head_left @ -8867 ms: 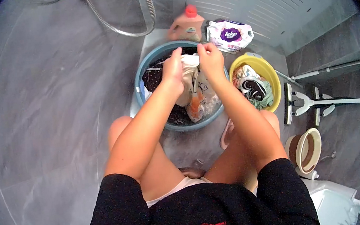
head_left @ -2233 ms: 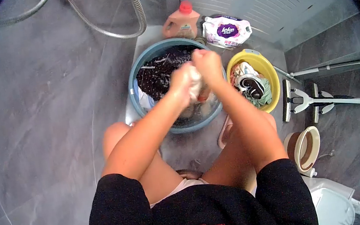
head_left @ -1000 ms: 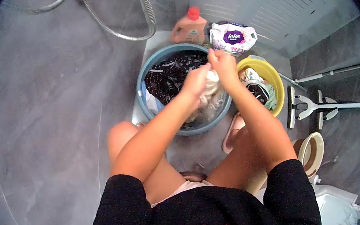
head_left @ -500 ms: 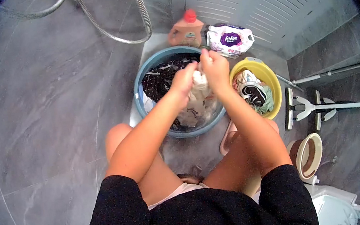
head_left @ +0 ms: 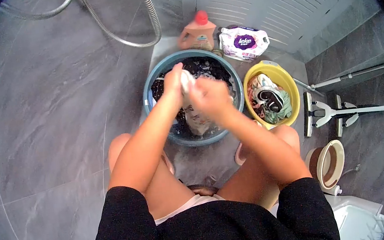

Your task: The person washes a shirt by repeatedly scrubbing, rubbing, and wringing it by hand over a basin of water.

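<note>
Over a blue round basin (head_left: 149,84), both hands grip a wet, light-coloured garment (head_left: 197,119) that hangs down into the basin. My left hand (head_left: 174,84) is closed around its upper part. Just to the right, my right hand (head_left: 212,97) is closed on the same cloth; its fingers are smeared by motion. A bunched white bit of the garment shows between the two hands. Dark dotted clothing (head_left: 204,66) lies in the basin behind and around them. What kind of garment I hold cannot be made out.
A yellow basin (head_left: 295,93) of rolled clothes (head_left: 271,98) stands right of the blue one. Behind are a pink detergent bottle (head_left: 198,34) and a white wipes pack (head_left: 244,43). A mop (head_left: 330,113) and a brown-and-cream bucket (head_left: 330,164) are at right; a shower hose (head_left: 153,17) hangs above.
Both hands have shifted left over the basin with the light garment. My right hand has come lower and nearer to me, and more of the dark clothing shows on the right side.
</note>
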Demonstrator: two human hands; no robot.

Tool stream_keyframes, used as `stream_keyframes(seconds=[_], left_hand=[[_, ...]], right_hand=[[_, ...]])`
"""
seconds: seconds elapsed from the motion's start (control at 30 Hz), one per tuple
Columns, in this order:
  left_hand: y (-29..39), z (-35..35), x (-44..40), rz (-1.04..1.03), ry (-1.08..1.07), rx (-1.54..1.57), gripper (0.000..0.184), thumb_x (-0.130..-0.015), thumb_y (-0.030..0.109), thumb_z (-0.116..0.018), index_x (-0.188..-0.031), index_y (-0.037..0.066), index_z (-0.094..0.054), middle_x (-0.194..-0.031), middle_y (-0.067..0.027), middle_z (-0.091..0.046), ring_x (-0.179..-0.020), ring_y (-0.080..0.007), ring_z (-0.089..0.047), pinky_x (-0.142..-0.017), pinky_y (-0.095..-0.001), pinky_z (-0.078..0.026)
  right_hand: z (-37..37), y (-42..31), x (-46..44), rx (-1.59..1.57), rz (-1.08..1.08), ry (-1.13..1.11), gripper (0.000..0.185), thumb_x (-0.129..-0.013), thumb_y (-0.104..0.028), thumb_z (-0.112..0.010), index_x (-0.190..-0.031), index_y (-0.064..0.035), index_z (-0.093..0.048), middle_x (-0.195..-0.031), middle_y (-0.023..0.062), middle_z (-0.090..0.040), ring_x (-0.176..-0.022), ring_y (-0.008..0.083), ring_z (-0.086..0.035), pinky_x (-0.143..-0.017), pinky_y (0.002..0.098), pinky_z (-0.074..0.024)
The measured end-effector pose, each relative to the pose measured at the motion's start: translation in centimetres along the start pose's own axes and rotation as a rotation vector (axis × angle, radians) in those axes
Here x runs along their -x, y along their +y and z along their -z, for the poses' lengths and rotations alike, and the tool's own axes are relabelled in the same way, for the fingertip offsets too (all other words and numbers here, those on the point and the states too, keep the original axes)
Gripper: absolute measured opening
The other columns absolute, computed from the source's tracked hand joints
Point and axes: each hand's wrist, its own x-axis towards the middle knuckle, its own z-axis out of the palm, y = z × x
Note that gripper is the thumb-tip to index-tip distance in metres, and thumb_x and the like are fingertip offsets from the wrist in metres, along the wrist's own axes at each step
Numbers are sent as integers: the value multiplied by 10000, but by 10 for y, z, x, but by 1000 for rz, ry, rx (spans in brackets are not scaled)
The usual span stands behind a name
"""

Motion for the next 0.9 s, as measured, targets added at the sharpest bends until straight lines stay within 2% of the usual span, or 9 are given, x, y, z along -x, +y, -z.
stream_keyframes(seconds=[0.1,0.2,0.33,0.37,0.5,0.6,0.8,0.87,0.9], left_hand=[[-14,-28,29,101,-117,72,251,-863,340,-479,-786,118,-567,-787,-56,-625,-647,-191,-584,-630,-333,-486],[-32,-52,69,198,-378,89,347,-918,355,-395,-982,77,-593,-912,-72,-650,-820,-210,-629,-788,-345,-488],[-31,-30,24,90,-309,-49,353,-921,346,-391,-1019,64,-580,-969,-77,-641,-871,-210,-617,-805,-355,-474],[-24,-29,19,56,-181,-13,341,-876,368,-477,-819,61,-613,-772,-65,-628,-690,-183,-599,-641,-350,-478],[2,-35,40,190,-134,178,322,-857,365,-457,-803,68,-569,-819,-80,-613,-735,-211,-601,-681,-383,-494],[-37,-56,67,181,-256,107,303,-886,324,-429,-881,65,-586,-848,-71,-621,-750,-188,-604,-678,-361,-495],[-1,-45,44,117,-182,303,358,-912,344,-413,-1003,47,-591,-992,-101,-627,-895,-212,-601,-826,-357,-465],[13,-34,36,-27,-257,431,369,-934,339,-369,-1035,40,-561,-1037,-100,-605,-937,-221,-582,-849,-357,-452],[17,-30,33,-98,-248,443,382,-952,344,-325,-1062,39,-526,-1019,-88,-592,-960,-218,-568,-863,-358,-442]], right_hand=[[-10,6,4,190,111,50,276,-773,-183,-613,-583,-15,-504,-523,173,-487,-457,318,-501,-477,386,-416],[22,55,-35,157,-468,205,352,-845,-305,-525,-699,6,-603,-626,215,-557,-525,330,-549,-527,405,-425],[19,39,-33,171,-365,163,341,-820,-309,-548,-668,-7,-591,-663,226,-572,-639,406,-571,-567,446,-446],[17,29,-29,96,-392,136,326,-814,-298,-557,-666,-10,-591,-657,225,-567,-649,402,-573,-570,444,-448],[13,0,-12,68,-75,-46,299,-806,-280,-557,-676,-14,-596,-634,216,-561,-619,395,-575,-557,432,-449],[30,52,-35,121,-511,62,337,-820,-316,-534,-698,-8,-600,-651,224,-570,-653,405,-576,-588,441,-452],[18,89,-37,142,-487,141,367,-825,-364,-553,-787,-2,-595,-734,217,-597,-718,405,-571,-656,446,-441],[11,86,-40,195,-212,330,317,-819,-330,-584,-851,-15,-586,-749,182,-581,-694,357,-547,-665,414,-438],[15,85,-37,129,-310,146,295,-813,-307,-602,-853,-16,-565,-742,142,-542,-691,288,-526,-687,387,-431]])
